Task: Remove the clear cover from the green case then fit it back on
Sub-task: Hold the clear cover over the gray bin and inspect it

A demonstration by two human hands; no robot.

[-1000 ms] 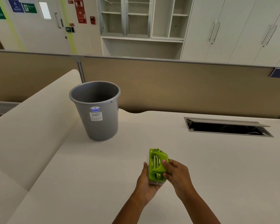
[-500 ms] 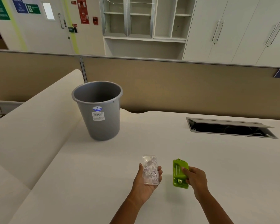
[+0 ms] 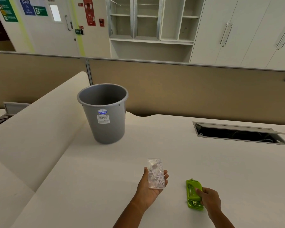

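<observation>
The clear cover [image 3: 155,175], speckled with pale flecks, rests across the upturned palm of my left hand [image 3: 148,190], with the thumb and fingertips curled at its sides. The green case [image 3: 193,194] lies flat on the white desk to the right, apart from the cover. My right hand [image 3: 209,199] holds the case along its right edge, fingers over its middle, covering part of it.
A grey waste bin [image 3: 104,112] stands on the desk at the back left. An open cable hatch [image 3: 238,133] is cut into the desk at the back right. A raised cream ledge [image 3: 31,129] runs along the left. A beige partition [image 3: 187,89] closes off the back.
The cover came off the case as my hands drew apart. My right hand carried the green case further right and down onto the desk, while my left hand stays with the cover.
</observation>
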